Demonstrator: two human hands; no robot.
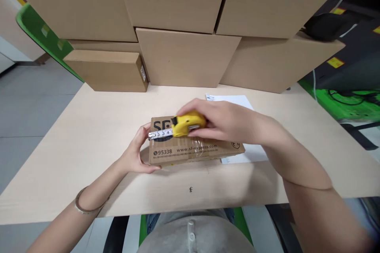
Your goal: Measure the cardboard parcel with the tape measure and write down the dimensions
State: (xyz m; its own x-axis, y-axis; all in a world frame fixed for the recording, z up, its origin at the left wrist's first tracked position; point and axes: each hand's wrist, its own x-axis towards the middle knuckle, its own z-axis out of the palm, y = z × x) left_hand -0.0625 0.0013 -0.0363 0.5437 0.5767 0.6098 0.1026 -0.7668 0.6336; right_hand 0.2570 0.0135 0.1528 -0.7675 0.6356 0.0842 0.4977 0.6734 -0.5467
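Note:
A brown cardboard box (178,157) with printed black lettering and clear packing tape sits on the pale desk in front of me. My left hand (139,150) grips its left end, the thumb near the lower front corner and the fingers behind the edge. My right hand (216,118) holds a yellow tape measure (190,122) above the box. A short length of its white blade (160,134) is pulled out to the left, its metal tip close to the box's left edge and my left fingers. The box's far right part is partly hidden by my right hand.
White paper (246,158) lies under and behind the box's right side. A flat brown carton (115,71) stands at the back left, and large stacked cartons (187,59) line the back of the desk (89,146). Dark equipment with cables (350,99) is at the right.

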